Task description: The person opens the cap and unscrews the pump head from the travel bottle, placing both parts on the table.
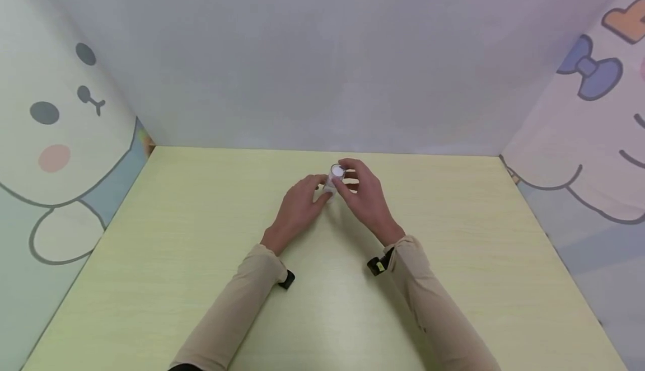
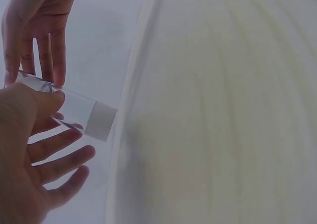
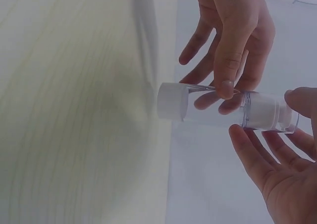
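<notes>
A small clear pump bottle [image 1: 331, 183] with a white bottom end [image 3: 172, 101] is between both hands near the far edge of the table. My left hand [image 1: 300, 203] pinches its transparent body between thumb and fingers. At the upper end, my right hand [image 1: 368, 197] holds the clear cap [image 3: 262, 112], with the thumb on one side and fingertips on the other. A white pump head shows through this cap in the right wrist view. The bottle is roughly upright, slightly tilted. Whether its bottom touches the table cannot be told.
Both forearms reach across a pale wood-grain table [image 1: 201, 209]. A plain light wall [image 1: 322, 69] rises behind its far edge. Side panels with cartoon drawings [image 1: 55, 136] stand to the left and right. Black straps with small devices [image 1: 380, 263] are on the wrists.
</notes>
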{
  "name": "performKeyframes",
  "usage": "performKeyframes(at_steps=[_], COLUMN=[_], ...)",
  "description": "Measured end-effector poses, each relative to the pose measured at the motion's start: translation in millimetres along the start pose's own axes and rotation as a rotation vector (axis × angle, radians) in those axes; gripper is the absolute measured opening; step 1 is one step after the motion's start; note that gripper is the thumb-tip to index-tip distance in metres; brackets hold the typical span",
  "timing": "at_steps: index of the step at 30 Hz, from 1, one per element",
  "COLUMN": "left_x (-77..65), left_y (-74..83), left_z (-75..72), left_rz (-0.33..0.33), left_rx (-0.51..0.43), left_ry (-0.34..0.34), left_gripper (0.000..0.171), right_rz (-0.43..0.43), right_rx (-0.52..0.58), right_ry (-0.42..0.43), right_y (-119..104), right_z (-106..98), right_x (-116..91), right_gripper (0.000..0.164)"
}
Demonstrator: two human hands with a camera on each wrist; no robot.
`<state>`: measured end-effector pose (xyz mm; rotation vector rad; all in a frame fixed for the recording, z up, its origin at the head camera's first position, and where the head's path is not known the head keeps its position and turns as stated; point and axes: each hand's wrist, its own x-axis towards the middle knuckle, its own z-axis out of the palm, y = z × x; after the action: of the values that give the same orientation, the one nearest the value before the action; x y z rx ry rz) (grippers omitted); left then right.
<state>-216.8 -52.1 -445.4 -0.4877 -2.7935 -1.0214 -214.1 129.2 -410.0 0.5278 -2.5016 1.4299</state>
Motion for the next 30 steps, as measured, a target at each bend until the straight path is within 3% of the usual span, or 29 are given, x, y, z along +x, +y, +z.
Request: performKeyframes(at_steps=[8, 13, 19, 30], left_x=[-5.2, -10.6, -16.6, -23.2], left_y=[6.8, 11.3, 13.7, 15.9], left_z=[-7.7, -14.2, -21.2, -26.4], left_rz=[0.093, 0.187, 0.276, 0.333], left_rx=[0.016, 0.057, 0.099, 0.152], left_ry=[0.044, 0.088, 0.117, 0.130], left_gripper=[0.038, 0.038, 0.038, 0.039], right_rz=[0.021, 0.015, -0.023, -0.053], right_rx=[0.145, 0.195, 0.202, 0.152], right_ry=[-0.005, -0.035, -0.060, -0.060], right_y=[2.0, 3.9, 3.8, 3.6], right_z=[-9.2, -14.3, -18.2, -20.3], right_x=[-9.9, -15.4, -21.8, -29.7], right_gripper=[0.045, 0.047, 0.048, 0.051])
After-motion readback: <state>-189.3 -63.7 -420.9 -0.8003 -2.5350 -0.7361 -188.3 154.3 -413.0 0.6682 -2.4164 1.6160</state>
